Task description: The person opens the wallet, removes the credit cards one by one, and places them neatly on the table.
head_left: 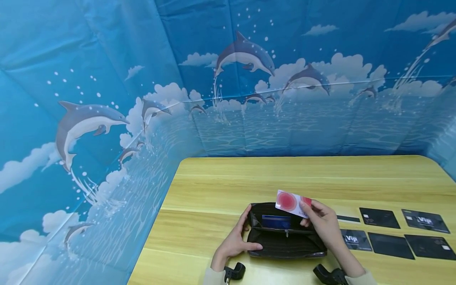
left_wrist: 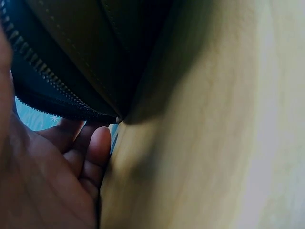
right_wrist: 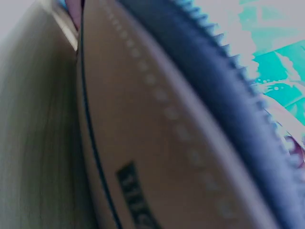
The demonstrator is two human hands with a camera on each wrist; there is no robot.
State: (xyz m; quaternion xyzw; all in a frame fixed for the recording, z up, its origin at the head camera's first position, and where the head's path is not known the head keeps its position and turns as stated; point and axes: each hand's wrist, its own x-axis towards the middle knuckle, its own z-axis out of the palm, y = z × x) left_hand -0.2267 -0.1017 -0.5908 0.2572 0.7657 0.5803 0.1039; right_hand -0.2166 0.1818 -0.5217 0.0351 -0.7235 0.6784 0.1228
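A dark zip-around wallet (head_left: pixel 281 248) lies unzipped and spread open on the table in the head view. My left hand (head_left: pixel 233 240) grips its left end, thumb on the front edge and fingers behind. Between thumb and fingers, my right hand (head_left: pixel 325 225) pinches a white card with red circles (head_left: pixel 287 201), tilted over the wallet's back right part. A blue card (head_left: pixel 276 222) sits in a slot inside. Close up, the left wrist view has the zip edge (left_wrist: pixel 45 71) beside the left fingers; the wallet's stitched side (right_wrist: pixel 128 95) fills much of the right wrist view.
Right of the wallet, several dark cards lie in two rows, among them a VIP card (head_left: pixel 425 221) and a plain black one (head_left: pixel 391 245). A partly covered striped card (head_left: pixel 348 218) lies by the right hand. A dolphin-printed curtain (head_left: pixel 228 126) stands behind the wooden table (head_left: pixel 199 190).
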